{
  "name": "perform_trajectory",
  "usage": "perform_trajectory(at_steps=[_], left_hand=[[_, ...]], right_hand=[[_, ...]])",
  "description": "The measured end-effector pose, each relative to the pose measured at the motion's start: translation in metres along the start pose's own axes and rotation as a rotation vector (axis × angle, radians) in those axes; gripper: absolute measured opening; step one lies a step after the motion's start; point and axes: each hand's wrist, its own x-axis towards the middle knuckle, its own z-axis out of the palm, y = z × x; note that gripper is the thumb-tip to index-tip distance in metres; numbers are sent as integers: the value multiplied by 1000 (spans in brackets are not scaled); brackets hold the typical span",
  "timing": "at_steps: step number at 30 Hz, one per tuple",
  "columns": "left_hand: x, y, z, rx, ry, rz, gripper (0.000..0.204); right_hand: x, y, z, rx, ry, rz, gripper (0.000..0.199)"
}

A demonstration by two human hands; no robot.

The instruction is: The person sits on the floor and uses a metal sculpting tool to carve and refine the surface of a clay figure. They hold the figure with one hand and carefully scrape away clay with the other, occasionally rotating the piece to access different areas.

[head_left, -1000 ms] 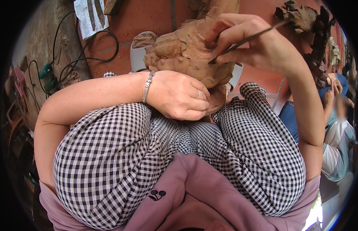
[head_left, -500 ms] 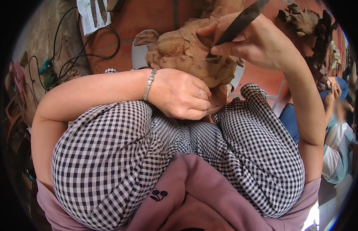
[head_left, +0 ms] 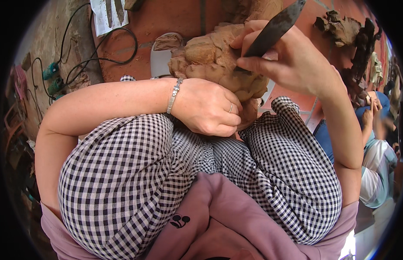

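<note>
A lumpy brown wooden carving (head_left: 206, 56) rests between my knees, with rounded shapes cut into its surface. Around a dark, flat metal carving knife (head_left: 277, 28) the fingers of my right hand (head_left: 292, 60) are pinched. The knife slants from upper right down to the carving, its lower tip at the wood near my thumb. My left hand (head_left: 206, 108) is curled with its knuckles up against the carving's near end; its fingertips are hidden beneath. That wrist wears a silver bracelet, and one finger a ring.
Dark flat tools lie on white paper (head_left: 108, 17) at the far left. Near them are a looped black cable (head_left: 134, 47) and green power tools (head_left: 52, 71). A rough piece of wood (head_left: 338, 28) lies far right on red tiles. Another person (head_left: 377, 164) sits at the right.
The whole view has shifted slightly. My right hand and the knife have tilted a little, with the tip still at the carving. My left hand keeps its place on the wood.
</note>
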Motion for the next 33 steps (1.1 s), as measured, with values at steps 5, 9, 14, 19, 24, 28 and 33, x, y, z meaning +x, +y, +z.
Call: perform_trajectory(at_steps=[5,9,14,19,24,28,33], left_hand=[[1,0,0,-6,23,-8,13],[2,-1,1,-5,25,-4,13],[-1,2,-2,-4,5,-29,13],[1,1,0,-15,13,-9,13],[-1,1,-5,12,-30,-2,13],[-3,0,-4,-6,-51,1,13],[-2,0,-5,-3,-64,-12,13]], right_hand=[[7,-12,0,-13,12,230,26],[-1,-1,10,117,111,98,23],[20,-22,-3,-187,-160,354,16],[-3,7,-4,223,-48,105,15],[10,-2,-15,-21,-177,-50,23],[9,15,-14,115,-182,-49,19],[19,20,-23,157,-215,-221,16]])
